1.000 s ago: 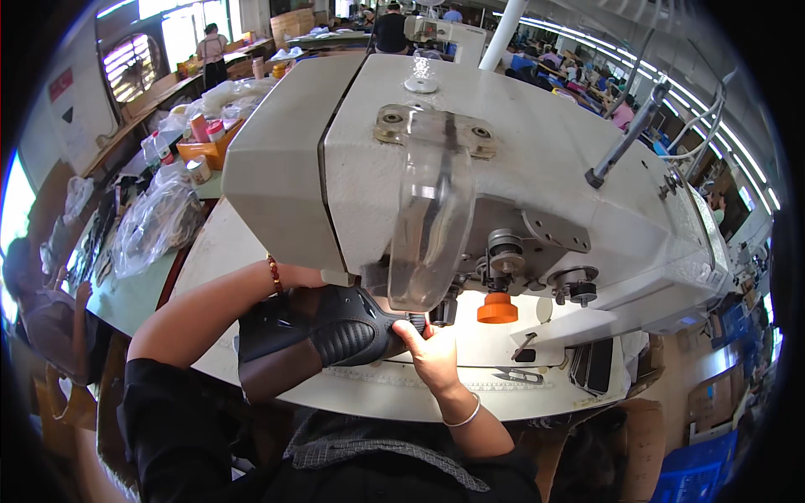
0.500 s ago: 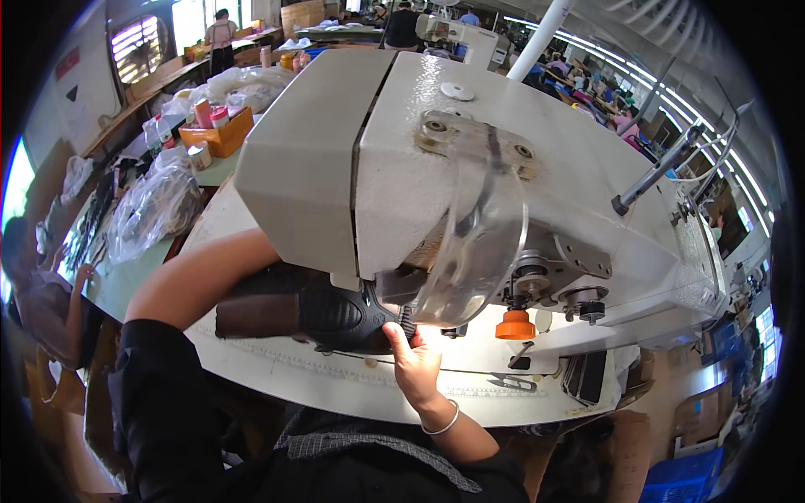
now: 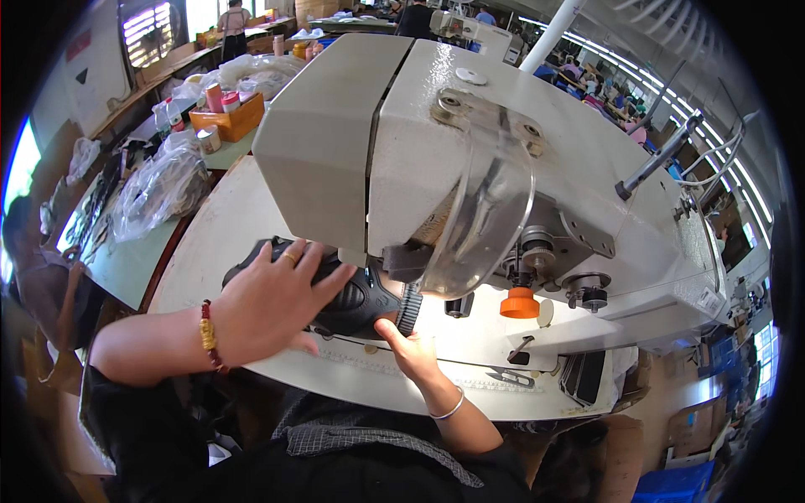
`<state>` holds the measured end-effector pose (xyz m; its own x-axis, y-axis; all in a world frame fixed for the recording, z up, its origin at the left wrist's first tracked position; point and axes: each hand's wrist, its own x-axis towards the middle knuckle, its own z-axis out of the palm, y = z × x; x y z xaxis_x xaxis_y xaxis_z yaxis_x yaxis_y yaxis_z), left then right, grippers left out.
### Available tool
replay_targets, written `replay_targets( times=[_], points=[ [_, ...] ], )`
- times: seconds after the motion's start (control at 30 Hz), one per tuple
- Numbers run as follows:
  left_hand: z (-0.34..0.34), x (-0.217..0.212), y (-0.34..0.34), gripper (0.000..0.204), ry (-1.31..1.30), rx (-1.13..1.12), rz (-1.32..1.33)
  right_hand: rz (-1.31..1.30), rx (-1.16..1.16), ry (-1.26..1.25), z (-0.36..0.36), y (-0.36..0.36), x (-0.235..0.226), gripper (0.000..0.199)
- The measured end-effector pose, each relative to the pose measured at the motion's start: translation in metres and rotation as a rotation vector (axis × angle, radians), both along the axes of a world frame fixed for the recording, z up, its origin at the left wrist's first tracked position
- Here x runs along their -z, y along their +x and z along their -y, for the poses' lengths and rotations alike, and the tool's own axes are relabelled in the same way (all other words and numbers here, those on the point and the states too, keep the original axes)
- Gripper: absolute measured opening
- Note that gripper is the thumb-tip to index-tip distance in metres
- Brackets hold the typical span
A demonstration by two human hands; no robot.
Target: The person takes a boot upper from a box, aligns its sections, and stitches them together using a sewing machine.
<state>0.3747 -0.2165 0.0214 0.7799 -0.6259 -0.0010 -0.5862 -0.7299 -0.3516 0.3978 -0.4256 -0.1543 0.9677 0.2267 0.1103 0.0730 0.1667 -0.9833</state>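
Note:
A black boot (image 3: 362,308) with ribbed panels and a toothed, ridged edge lies sideways under the head of a large white sewing machine (image 3: 314,142). My right hand (image 3: 415,352) grips the boot by that ridged edge, thumb on the near side; its other fingers are partly hidden. My left hand (image 3: 277,298), with a ring and a red-and-gold bracelet, is stretched over the boot's left part, fingers spread. Whether its palm presses on the boot I cannot tell. The needle area is hidden behind the machine head and a clear curved guard (image 3: 486,218).
An orange knob (image 3: 520,303) hangs under the machine arm. Thread snips (image 3: 510,377) and a ruler strip (image 3: 470,383) lie along the table's front edge, beside dark flat pieces (image 3: 583,377). Plastic bags (image 3: 163,189) and an orange box (image 3: 226,120) occupy the left-hand table.
My left arm has come back from behind the machine head, and its hand now shows over the boot. My right hand keeps its grip. The view has shifted slightly.

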Motion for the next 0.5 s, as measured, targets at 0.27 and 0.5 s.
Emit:
replay_targets(
  times=[0.27,0.5],
  points=[
    [-0.014,0.026,0.015,0.090,-0.249,-0.012,-0.100,0.074,-0.032,-0.095,0.007,-0.016,-0.035,0.032],
    [-0.009,0.078,-0.032,0.110,0.018,-0.007,0.363,-0.050,-0.002,-0.026,0.007,-0.015,-0.037,0.033]
  ],
)
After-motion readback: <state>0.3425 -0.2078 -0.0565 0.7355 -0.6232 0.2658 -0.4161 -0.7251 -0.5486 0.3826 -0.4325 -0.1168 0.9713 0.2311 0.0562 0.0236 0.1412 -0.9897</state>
